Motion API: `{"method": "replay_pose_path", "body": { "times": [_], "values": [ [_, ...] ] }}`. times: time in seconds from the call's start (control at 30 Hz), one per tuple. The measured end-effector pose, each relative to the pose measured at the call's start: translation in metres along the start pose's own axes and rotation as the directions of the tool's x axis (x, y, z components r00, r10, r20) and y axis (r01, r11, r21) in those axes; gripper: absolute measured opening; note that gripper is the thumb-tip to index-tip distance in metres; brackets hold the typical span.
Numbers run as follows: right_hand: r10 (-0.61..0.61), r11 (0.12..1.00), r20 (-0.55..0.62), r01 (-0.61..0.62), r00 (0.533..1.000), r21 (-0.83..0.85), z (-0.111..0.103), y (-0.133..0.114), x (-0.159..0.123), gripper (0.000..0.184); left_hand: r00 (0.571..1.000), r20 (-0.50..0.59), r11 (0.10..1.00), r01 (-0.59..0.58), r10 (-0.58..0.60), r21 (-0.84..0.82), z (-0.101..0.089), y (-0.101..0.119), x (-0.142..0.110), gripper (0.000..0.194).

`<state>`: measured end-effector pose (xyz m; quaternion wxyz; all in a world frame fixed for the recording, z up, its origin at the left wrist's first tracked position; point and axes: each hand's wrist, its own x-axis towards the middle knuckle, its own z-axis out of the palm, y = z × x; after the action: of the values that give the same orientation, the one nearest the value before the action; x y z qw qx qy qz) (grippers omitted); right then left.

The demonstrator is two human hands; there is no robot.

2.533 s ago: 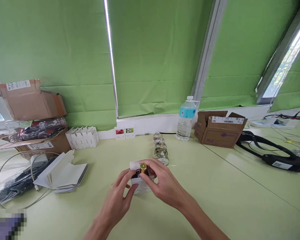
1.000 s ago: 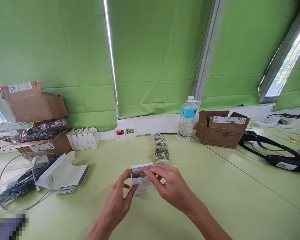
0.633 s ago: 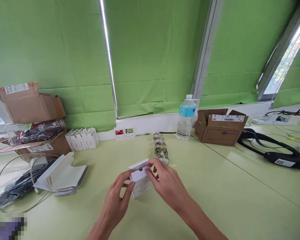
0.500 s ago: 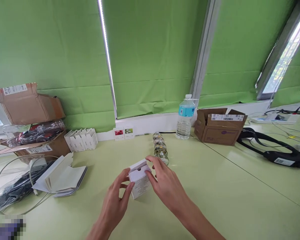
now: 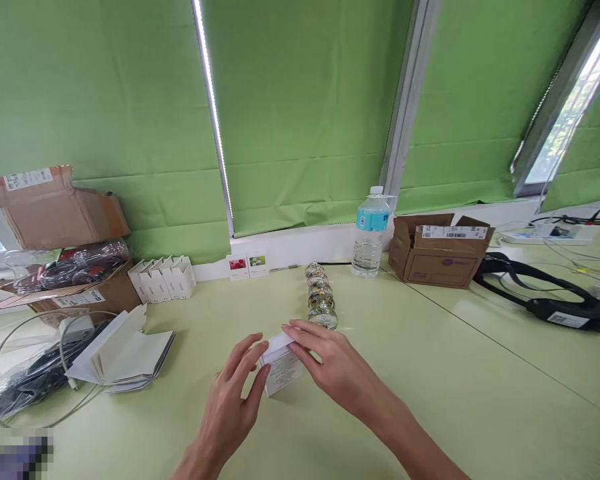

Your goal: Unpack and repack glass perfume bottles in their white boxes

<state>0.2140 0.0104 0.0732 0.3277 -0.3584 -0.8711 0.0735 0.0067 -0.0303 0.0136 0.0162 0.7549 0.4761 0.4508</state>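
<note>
One white printed carton (image 5: 282, 371) pressed between spread left hand (image 5: 229, 407), right hand (image 5: 336, 363)

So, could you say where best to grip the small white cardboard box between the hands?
Probably by its opposite side faces, from the near side: the left hand and right hand flank the small white cardboard box, and its flat walls suit a pinch.

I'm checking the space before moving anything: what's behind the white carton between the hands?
Behind the white carton, slightly to the right, stands a row of glass bottles with gold-coloured parts. Whatever is inside the carton is hidden.
</note>
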Motion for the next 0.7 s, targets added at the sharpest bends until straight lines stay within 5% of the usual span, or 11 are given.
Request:
{"method": "replay_pose_path", "body": {
  "times": [0.4, 0.7],
  "values": [
    [-0.083, 0.961, -0.080, 0.058, 0.993, -0.270, 0.009, -0.004, 0.001, 0.024, 0.998, 0.048, 0.999, 0.035, -0.037, 0.031, -0.003, 0.004, -0.003, 0.044],
    [-0.041, 0.950, -0.133, -0.003, 0.990, -0.312, 0.015, -0.009, 0.003, 0.021, 0.996, 0.052, 0.997, 0.067, -0.066, -0.025, -0.004, 0.007, 0.000, 0.042]
  ]
}}
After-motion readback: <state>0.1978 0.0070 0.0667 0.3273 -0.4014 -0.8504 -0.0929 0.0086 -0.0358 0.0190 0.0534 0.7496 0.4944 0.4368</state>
